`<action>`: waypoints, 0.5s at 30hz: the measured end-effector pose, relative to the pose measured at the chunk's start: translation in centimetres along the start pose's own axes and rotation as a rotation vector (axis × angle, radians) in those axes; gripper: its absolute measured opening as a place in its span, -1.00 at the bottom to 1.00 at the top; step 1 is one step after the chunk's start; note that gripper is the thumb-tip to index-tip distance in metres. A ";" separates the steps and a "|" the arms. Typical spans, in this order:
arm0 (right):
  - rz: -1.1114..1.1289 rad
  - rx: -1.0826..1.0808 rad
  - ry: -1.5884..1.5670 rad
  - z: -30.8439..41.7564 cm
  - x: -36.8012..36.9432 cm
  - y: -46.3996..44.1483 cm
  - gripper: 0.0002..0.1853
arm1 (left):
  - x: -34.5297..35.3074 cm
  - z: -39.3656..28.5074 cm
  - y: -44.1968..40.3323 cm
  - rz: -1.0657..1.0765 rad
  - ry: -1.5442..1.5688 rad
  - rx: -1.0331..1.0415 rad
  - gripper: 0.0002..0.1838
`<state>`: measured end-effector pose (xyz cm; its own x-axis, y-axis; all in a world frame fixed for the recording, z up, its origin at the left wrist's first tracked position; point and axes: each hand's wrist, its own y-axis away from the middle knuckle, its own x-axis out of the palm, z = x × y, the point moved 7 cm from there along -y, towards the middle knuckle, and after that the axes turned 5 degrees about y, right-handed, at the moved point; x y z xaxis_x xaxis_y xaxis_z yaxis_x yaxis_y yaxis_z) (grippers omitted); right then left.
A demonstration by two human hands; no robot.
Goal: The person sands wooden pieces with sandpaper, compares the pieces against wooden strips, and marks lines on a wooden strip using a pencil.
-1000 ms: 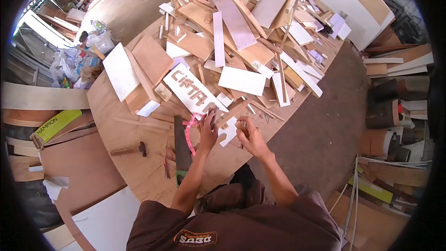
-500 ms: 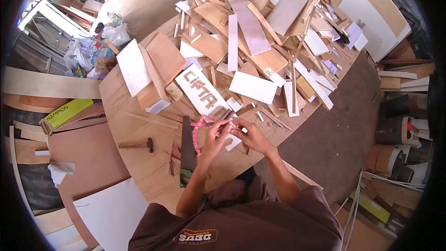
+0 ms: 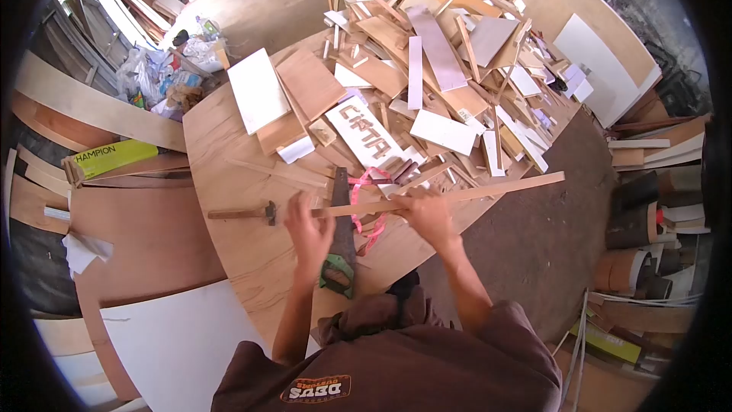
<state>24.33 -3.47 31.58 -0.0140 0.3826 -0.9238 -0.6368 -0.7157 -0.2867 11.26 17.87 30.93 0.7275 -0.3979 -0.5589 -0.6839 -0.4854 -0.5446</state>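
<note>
The right hand [image 3: 428, 217] grips a long wooden strip [image 3: 496, 189] above the worktable [image 3: 217, 183]. The left hand [image 3: 306, 235] has its fingers at one end; whether they clamp it, one cannot tell. The handsaw [image 3: 342, 240] lies unheld beneath the strip, beside the pink tape [image 3: 371, 238]. Brown letter shapes sit on a white board [image 3: 366, 136]; their fixing and any remaining cuts are indeterminable.

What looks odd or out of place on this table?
The heap of boards looks oddest: pieces lie crisscrossed at all angles rather than stacked. Near the saw, a pink tape lies in loose curls, partly beneath the wooden strip held by the right hand. No spill is visible.
</note>
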 end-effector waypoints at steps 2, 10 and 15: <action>-0.016 -0.077 -0.058 5.3 1.9 0.0 -0.69 | -1.5 -2.7 1.3 0.168 0.009 0.126 -0.43; -0.173 0.001 0.030 13.1 -0.3 2.8 -0.66 | -13.4 9.1 8.0 0.269 0.044 0.003 -0.67; -0.185 0.017 0.173 14.4 -1.5 4.1 -0.63 | -16.3 10.5 9.8 0.252 0.019 0.027 -0.65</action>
<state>10.63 1.39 35.43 0.2346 0.3993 -0.8863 -0.6295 -0.6323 -0.4516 -7.90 27.82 28.14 0.5348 -0.5183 -0.6673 -0.8447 -0.3486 -0.4061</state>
